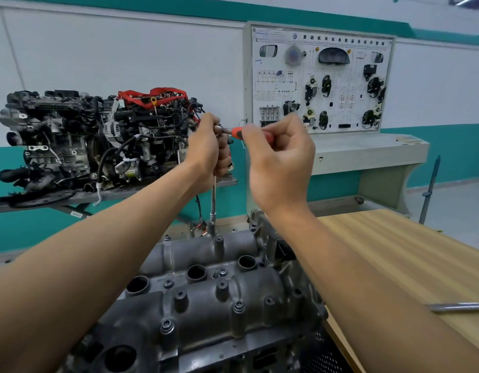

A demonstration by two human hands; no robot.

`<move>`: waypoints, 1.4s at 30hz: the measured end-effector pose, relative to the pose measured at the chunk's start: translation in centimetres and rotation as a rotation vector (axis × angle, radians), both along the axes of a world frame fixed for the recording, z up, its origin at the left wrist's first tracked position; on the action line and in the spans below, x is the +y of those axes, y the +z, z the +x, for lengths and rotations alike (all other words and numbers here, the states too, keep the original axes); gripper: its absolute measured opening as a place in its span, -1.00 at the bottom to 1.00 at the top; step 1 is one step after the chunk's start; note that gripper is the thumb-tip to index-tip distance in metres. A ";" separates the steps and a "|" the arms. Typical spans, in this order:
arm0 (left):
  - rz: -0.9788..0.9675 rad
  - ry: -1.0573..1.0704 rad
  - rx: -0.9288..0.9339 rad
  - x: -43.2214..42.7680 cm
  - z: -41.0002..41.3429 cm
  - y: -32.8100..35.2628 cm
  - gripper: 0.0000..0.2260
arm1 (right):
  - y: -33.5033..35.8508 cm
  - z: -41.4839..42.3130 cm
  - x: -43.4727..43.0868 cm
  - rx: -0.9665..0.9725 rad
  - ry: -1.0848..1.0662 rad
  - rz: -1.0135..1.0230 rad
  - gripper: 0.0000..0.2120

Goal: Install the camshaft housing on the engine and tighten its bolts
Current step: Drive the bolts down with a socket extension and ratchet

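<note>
The grey camshaft housing (206,297) lies on the engine in front of me, with several bolts standing in its bosses. A long extension bar (213,200) rises upright from a socket on a bolt (212,230) at the housing's far edge. My left hand (208,149) is wrapped around the top of the bar, at the ratchet head. My right hand (278,157) grips the ratchet's red handle (237,133), which points to the right at chest height.
A wooden table (410,254) stands to the right with a metal bar (458,306) on it. Behind are a display engine on a stand (93,141), a wall training board (319,79) and a pole (430,189).
</note>
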State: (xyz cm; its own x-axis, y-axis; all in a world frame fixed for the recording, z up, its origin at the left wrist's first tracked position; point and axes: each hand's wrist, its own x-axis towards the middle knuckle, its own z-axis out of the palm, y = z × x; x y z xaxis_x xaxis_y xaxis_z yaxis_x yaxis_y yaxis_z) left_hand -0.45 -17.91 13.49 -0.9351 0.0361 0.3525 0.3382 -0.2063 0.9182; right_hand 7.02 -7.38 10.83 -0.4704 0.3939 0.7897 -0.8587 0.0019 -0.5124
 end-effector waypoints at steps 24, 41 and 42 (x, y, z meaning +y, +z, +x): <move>-0.002 -0.010 0.037 -0.1 0.7 -0.4 -0.59 | -0.6 -1.0 2.7 -0.102 -0.107 0.043 -0.83; 0.012 0.056 -0.013 -0.1 0.7 0.0 -0.57 | 0.7 -2.6 3.9 -0.266 0.021 0.082 -0.85; -0.002 0.058 -0.020 -0.1 0.6 0.1 -0.58 | 1.0 -3.1 4.0 -0.309 0.012 0.087 -0.85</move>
State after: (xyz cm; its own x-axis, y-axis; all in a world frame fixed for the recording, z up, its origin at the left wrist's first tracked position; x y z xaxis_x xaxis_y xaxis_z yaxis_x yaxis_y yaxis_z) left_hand 0.12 -18.00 13.55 -0.9424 -0.0176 0.3339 0.3313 -0.1848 0.9252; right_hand 3.97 -3.36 11.86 -0.6974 0.3246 0.6390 -0.6626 0.0481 -0.7475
